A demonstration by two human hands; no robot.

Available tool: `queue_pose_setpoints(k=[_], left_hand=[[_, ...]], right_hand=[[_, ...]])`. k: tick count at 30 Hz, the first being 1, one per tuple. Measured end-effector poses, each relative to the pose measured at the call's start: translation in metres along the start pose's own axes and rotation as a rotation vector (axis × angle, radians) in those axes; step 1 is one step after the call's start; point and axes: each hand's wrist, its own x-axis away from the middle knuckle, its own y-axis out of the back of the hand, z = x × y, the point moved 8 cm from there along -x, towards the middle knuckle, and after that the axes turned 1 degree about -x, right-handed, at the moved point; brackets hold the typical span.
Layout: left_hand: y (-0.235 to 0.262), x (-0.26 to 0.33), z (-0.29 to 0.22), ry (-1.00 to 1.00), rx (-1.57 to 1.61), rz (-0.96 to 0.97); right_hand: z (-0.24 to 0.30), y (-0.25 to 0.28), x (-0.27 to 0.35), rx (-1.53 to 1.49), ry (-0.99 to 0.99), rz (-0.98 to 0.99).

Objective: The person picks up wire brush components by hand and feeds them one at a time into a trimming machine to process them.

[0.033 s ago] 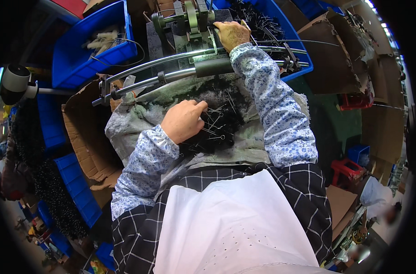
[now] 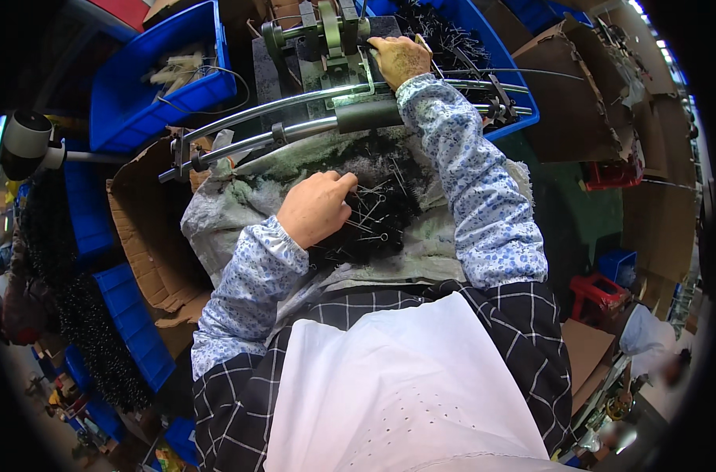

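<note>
My left hand (image 2: 314,208) is over a sacking-like cloth (image 2: 255,185) in front of me, its fingers curled together at the edge of a black, bristly pile (image 2: 393,208). Thin metal wires with looped ends (image 2: 369,220) lie on that pile beside the fingertips. Whatever the fingers pinch is hidden. Farther off, my right hand (image 2: 403,61) is closed at the right side of a metal machine (image 2: 330,43), above its curved rails. The hand itself covers what it grips.
Two bent metal rails (image 2: 303,128) cross between me and the machine. A blue bin (image 2: 157,102) with pale pieces stands far left; another blue bin (image 2: 523,106) holds black wire pieces at right. An open cardboard box (image 2: 149,228) is left, red stools (image 2: 598,295) right.
</note>
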Motion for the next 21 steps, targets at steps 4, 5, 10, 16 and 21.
queue_pose_setpoints(k=[4,5,10,16,21], left_hand=[[-0.006,-0.002,0.002,-0.045,-0.031,-0.044],[-0.01,-0.003,0.004,-0.031,-0.068,0.003],[-0.005,0.001,0.006,-0.003,0.0,0.015],[0.002,0.005,0.006,-0.048,0.151,-0.133],[0.025,0.013,-0.005,-0.168,0.212,-0.297]], right_hand=[[-0.002,-0.009,-0.009,-0.036,0.024,0.077],[-0.003,-0.009,-0.009,-0.034,0.022,0.076],[-0.013,-0.002,0.0,0.166,-0.085,0.156],[-0.016,0.007,0.011,0.074,-0.126,-0.013],[0.01,-0.002,0.004,0.03,-0.119,0.103]])
